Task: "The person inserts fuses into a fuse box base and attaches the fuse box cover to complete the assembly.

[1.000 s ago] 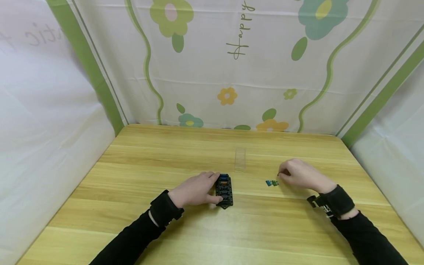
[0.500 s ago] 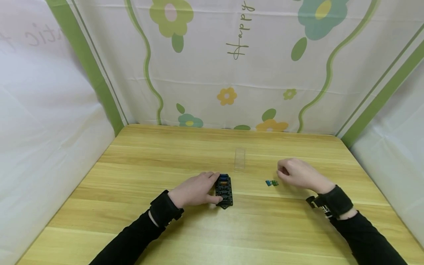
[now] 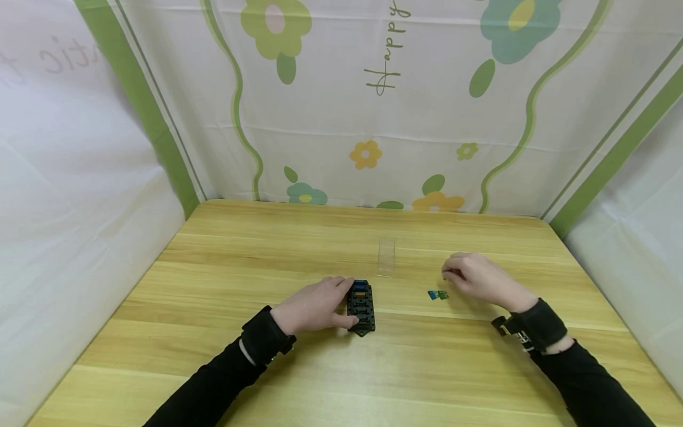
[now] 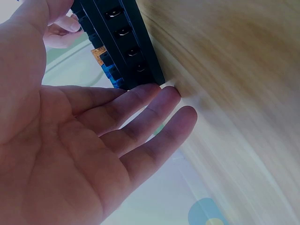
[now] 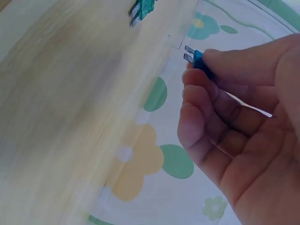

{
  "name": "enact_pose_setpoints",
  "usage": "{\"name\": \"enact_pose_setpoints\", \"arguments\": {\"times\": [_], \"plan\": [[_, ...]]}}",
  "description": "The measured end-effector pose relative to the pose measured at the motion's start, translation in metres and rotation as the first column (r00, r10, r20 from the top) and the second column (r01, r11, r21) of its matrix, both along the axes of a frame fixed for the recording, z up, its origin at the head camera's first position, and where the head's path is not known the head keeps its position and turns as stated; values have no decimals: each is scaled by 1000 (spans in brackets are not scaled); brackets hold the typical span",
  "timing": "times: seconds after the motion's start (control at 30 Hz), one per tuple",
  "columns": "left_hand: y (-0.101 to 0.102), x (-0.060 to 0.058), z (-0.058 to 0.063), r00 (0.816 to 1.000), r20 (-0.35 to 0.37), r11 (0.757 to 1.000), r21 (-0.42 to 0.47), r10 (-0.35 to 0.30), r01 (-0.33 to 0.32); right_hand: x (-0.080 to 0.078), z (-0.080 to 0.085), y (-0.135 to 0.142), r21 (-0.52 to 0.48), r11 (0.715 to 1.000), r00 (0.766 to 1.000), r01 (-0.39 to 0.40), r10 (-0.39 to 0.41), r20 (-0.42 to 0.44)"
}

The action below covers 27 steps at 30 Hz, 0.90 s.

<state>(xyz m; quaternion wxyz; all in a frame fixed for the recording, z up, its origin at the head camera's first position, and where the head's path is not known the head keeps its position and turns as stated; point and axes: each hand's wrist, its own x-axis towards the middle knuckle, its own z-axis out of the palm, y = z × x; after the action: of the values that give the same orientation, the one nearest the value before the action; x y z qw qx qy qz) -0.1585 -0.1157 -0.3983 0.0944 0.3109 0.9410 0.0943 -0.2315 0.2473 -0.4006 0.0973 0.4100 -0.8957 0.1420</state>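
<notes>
A black fuse box lies on the table, with blue and orange blade fuses seated toward its far end. My left hand steadies it, thumb at the near end and fingertips at the far end. In the left wrist view, the fingers extend past the end of the box. Thumb and forefinger of my right hand pinch a blue blade fuse, its two metal prongs sticking out. Below that hand, a blue fuse and a green fuse lie side by side on the table.
A clear plastic cover lies behind the fuse box on the wooden table. A white flower-print cloth hangs along the table's back edge, with more white cloth at both sides.
My right hand has shifted slightly left, and its fingers have changed position around the small fuse. My left hand and the fuse box have stayed in place.
</notes>
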Motion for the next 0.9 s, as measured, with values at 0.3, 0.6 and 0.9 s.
{"name": "enact_pose_setpoints", "arguments": {"times": [0.3,0.6,0.9], "plan": [[0,-1,0,1000,-1,1000,3,-5,5,2,2,-4,0,1000,1000,18,-18,20],[0,-1,0,1000,-1,1000,7,-5,5,6,5,-9,-36,999,1000,-15,14,-15],[0,-1,0,1000,8,1000,7,2,-2,9,7,-12,-41,999,999,-29,27,-33]]}}
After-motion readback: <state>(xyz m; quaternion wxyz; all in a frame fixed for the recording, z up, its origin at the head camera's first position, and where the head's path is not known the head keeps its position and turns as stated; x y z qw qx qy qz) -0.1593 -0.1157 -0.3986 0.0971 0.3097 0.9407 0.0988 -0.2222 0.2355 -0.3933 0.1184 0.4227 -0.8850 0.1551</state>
